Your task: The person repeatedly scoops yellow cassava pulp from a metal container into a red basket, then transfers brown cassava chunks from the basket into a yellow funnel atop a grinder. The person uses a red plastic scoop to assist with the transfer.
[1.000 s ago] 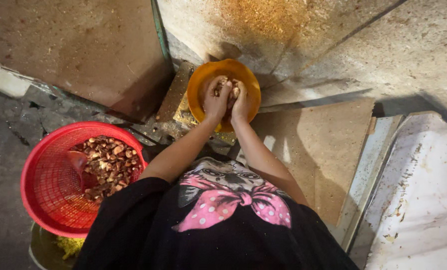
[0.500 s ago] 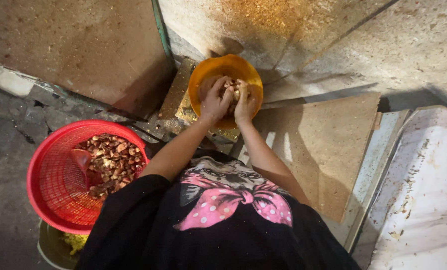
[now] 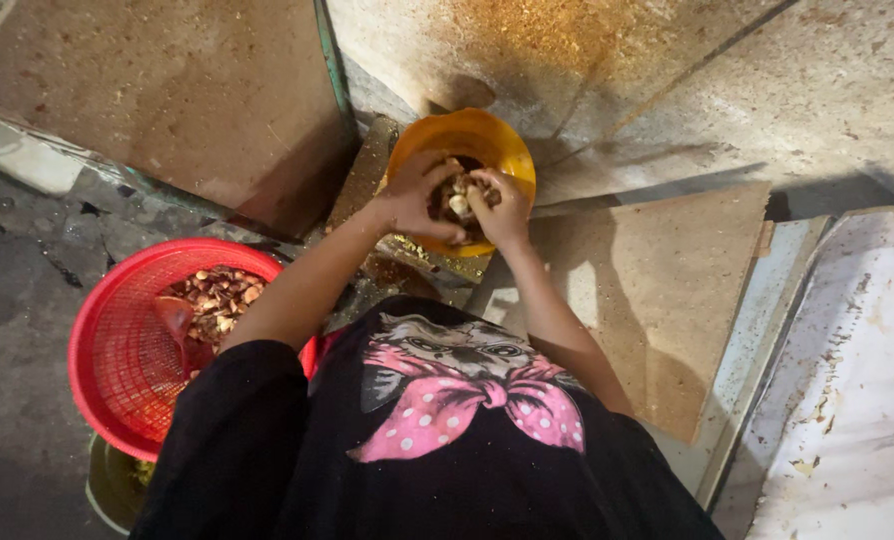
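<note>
Both hands — left hand [image 3: 414, 195] & right hand [image 3: 499, 208] — sit in the round orange plastic bowl [image 3: 464, 140] on the floor, each grip clenched on small brown-and-pale nut-like pieces [image 3: 457, 196] w/ a round red plastic mesh basket [image 3: 117, 350] of similar pieces nearby at left.

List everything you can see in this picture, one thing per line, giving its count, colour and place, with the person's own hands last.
bowl: one, orange, top centre, under both hands.
small pieces: a handful, brown and pale, between the hands above the bowl.
basket: one, red mesh, lower left, holding brown pieces.
boards: several, brown, flat around the bowl.
shirt: one, black with pink bow print, bottom centre.
left hand: one, over the bowl, gripping pieces.
right hand: one, beside it, gripping pieces.
</note>
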